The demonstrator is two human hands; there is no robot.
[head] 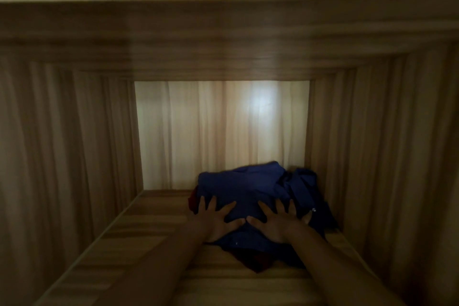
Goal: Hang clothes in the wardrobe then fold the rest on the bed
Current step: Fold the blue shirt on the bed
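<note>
Fingers (213, 206) of both hands lie spread atop blue garment (248, 186).

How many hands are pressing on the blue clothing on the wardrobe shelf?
2. The left hand lies flat on the left side of the blue clothing, and the right hand lies flat on its right side. Fingers are spread, thumbs nearly meeting. None appears hidden.

One head-worn wide-angle view faces straight into a wardrobe compartment (223, 62), tilted slightly down at its shelf (149, 221). It sits close: side walls (62, 156) fill both edges, and the back panel (198, 131) lies dead ahead.
</note>
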